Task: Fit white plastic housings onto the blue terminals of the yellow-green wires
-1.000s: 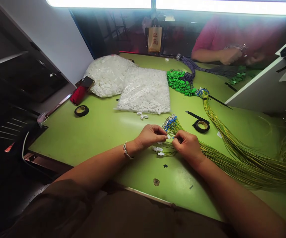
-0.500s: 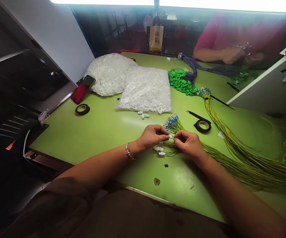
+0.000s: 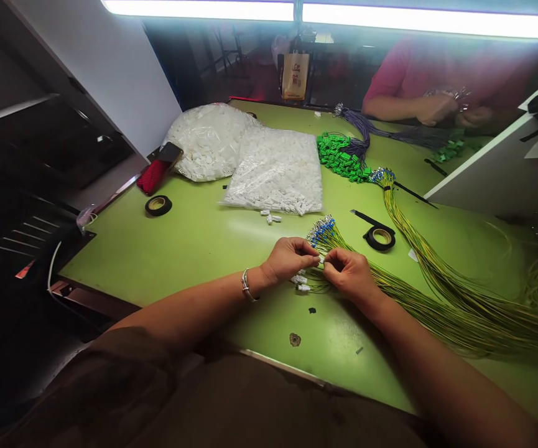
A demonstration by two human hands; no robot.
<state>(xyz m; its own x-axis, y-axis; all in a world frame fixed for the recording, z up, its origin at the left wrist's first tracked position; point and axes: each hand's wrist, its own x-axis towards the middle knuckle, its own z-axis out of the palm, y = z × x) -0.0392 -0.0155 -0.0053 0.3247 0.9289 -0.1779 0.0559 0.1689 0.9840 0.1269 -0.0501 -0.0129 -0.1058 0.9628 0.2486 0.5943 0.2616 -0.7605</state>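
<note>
Left hand [image 3: 288,260]: fingers pinch small white plastic plug [image 3: 321,260], up over shiny green surface [image 3: 194,242]. Right hand [image 3: 351,274]: fingers pinched close beside plug, likely on thin yellow-green wire. Blue tip showed moment ago, now hidden; wire maybe inside plug.

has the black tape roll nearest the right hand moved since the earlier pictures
No: the black tape roll lies in the same place, judged against the brown spot on the table.
</note>
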